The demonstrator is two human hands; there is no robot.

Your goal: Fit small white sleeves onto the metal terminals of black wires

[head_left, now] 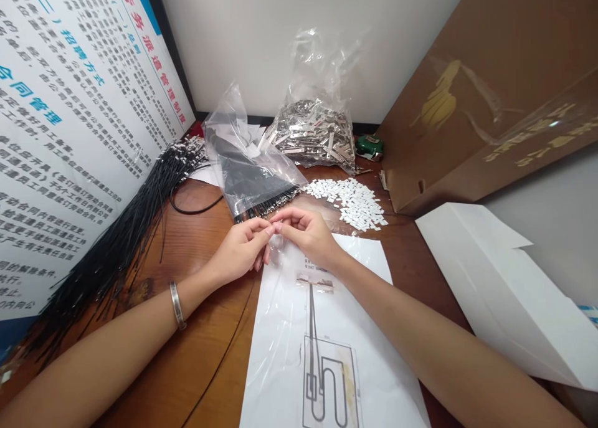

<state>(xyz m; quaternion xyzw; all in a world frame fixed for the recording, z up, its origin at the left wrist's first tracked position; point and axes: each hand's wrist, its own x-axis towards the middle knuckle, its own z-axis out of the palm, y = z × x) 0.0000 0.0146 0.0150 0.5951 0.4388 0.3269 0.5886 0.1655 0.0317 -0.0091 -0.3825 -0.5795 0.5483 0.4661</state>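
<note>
Black cord (218,367) trails from near your left hand (243,246) toward the near edge of the tabletop (199,244); right hand (312,236) meets left, both pinching, contents unclear. Delicate fingertip work, seemingly; next calls for steadiness.

On the worktop (200,253), a sheet (280,353) lies front and centre, a loose cord (219,366) to its left. The left hand (245,244) and right hand (311,235) meet above its far-left corner. Behind sits a bag (247,160), then, farther back, a clip bag (317,132) with small pieces (355,204) before it. A cord bundle (121,235) lies left; right, a carton (448,104) stands behind a box (504,291).
</note>
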